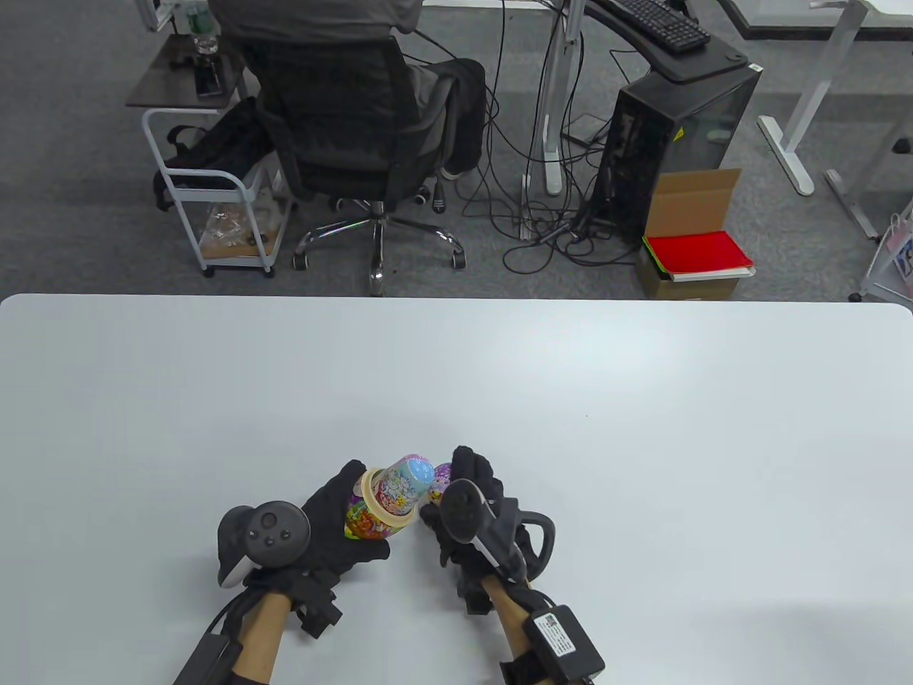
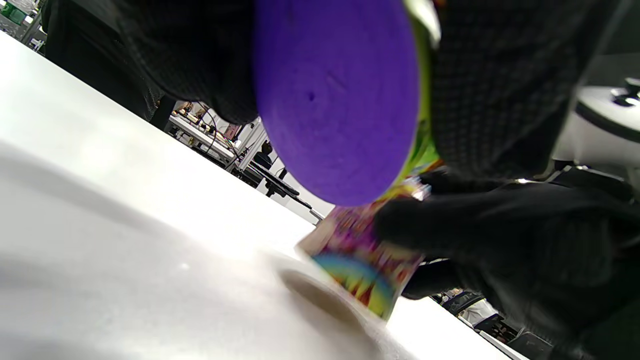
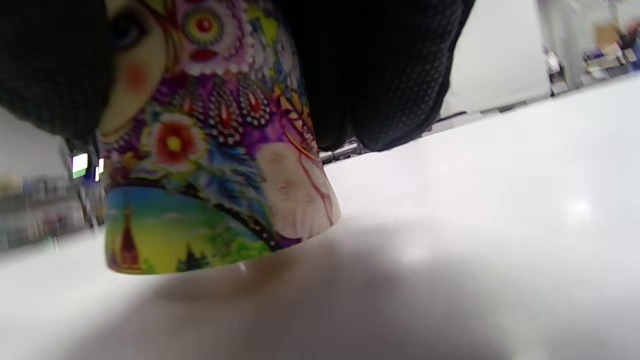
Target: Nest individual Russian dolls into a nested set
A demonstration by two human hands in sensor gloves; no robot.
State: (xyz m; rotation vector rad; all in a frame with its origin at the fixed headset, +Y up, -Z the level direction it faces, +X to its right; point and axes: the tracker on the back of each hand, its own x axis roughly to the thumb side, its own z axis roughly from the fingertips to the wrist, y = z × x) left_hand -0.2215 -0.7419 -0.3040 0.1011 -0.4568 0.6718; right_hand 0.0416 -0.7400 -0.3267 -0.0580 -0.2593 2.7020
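Note:
In the table view my left hand [image 1: 364, 512] grips a colourful doll bottom half [image 1: 367, 521] with a cream rim, tilted to the right. A smaller pale doll with a blue head [image 1: 404, 484] sticks out of it. My right hand [image 1: 446, 486] holds a purple doll top half [image 1: 442, 477] just right of the blue head. In the left wrist view the bottom half's purple base [image 2: 340, 100] fills the top, and the top half [image 2: 360, 260] hangs just above the table. In the right wrist view the top half [image 3: 215, 165] shows a painted face, with its open rim down, close to the table.
The white table [image 1: 642, 428] spreads wide on all sides of the hands. Behind its far edge are an office chair [image 1: 356, 143], a white cart [image 1: 214, 207], a computer tower [image 1: 670, 135] and a cardboard box [image 1: 692, 250].

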